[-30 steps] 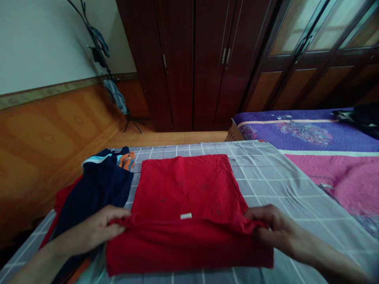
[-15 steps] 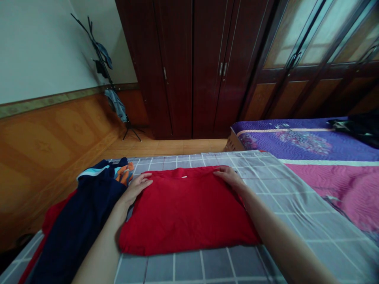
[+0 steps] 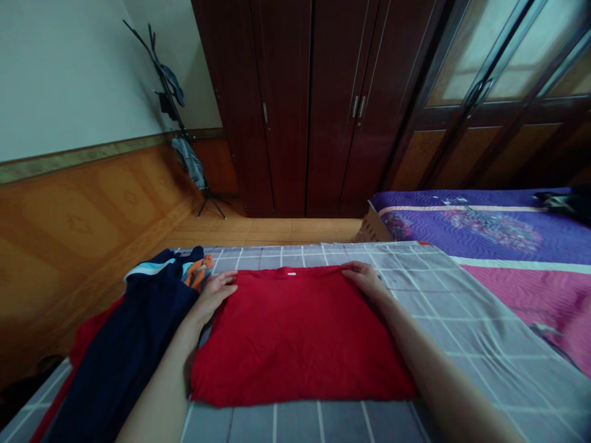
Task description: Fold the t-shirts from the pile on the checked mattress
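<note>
A red T-shirt (image 3: 300,338), folded into a wide shape, lies on the grey checked sheet in front of me. A small white label shows at the middle of its far edge. At the far left corner, my left hand (image 3: 218,291) is closed on the cloth between thumb and fingers. The opposite far corner is pinched by my right hand (image 3: 365,280). Beside my left forearm lies a heap of clothes with a navy garment (image 3: 133,332) on top, an orange patterned piece (image 3: 199,272) by its far end and red cloth (image 3: 95,326) under it.
The grey checked sheet (image 3: 462,314) spreads under everything. To the right is a mattress with a purple and pink cover (image 3: 462,215). Across the tiled floor stands a dark wardrobe (image 3: 286,123). A coat stand (image 3: 173,98) with hats and cloth leans in the back left corner.
The shirt's far edge has become straighter between my two hands. Both hands stay at its far corners. The whole view has shifted slightly, with the room sliding right.
</note>
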`<state>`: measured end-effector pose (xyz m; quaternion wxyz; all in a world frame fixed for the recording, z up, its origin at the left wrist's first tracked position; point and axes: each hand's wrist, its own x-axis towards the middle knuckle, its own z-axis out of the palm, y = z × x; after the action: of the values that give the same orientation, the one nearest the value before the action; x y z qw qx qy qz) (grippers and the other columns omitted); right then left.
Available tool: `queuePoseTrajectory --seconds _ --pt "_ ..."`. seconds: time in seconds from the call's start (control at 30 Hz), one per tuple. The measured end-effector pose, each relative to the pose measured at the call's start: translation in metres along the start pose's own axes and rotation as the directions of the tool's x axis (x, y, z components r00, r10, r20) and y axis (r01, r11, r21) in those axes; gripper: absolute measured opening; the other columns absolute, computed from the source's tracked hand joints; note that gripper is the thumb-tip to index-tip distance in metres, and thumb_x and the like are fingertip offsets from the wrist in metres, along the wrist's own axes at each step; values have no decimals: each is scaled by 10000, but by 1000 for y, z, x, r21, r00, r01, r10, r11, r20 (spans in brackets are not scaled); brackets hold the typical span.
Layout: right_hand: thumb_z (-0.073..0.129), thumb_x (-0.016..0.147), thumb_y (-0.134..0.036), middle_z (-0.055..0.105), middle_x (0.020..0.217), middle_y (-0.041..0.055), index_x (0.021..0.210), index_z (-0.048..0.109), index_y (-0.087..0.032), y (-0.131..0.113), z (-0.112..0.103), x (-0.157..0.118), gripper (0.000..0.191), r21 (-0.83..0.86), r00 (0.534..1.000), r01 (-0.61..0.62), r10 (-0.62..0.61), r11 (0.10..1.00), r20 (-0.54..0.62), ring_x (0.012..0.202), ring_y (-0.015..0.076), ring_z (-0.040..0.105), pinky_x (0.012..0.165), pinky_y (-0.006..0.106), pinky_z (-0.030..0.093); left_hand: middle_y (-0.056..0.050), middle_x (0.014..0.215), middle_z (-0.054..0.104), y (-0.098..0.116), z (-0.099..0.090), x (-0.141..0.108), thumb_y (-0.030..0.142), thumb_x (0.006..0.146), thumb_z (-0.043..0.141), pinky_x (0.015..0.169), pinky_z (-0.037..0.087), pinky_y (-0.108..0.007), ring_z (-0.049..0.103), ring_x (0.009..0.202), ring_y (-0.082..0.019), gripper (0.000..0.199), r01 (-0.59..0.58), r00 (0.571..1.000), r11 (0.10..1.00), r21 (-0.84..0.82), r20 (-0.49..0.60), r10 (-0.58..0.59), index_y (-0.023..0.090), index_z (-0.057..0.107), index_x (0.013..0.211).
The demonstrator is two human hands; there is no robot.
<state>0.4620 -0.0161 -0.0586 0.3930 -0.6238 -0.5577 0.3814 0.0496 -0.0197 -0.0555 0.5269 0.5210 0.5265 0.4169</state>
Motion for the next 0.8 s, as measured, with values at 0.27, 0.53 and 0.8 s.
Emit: queuePoseTrajectory --seconds 0.27,0.53,0.8 --pt "618 699 -324 688 888 69 1168 583 -129 1 -14 -19 509 -151 997 30 -41 988 -68 779 195 631 662 284 479 -177 1266 513 20 -6 -26 475 660 732 788 483 -330 602 1011 -261 706 79 996 975 206 -46 -71 150 502 1244" --pt "525 784 -529 683 915 113 1130 617 -142 19 -56 -149 527 -452 994 -6 -45 892 -103 735 235 650 635 349 501 -64 932 649 5 -23 -118 527 723 660 745 494 -319 643 810 -216 673 121 992 947 297 -75 -103 161 468 1254" --pt "502 827 -526 648 720 37 741 686 -217 26 -54 -199 370 -510 997 70 -51 857 51 603 171 594 564 285 445 -50 798 661 -6 -8 -165 547 662 703 787 493 -354 635 827 -257 444 186 979 969 162 50 -197 170 623 884"
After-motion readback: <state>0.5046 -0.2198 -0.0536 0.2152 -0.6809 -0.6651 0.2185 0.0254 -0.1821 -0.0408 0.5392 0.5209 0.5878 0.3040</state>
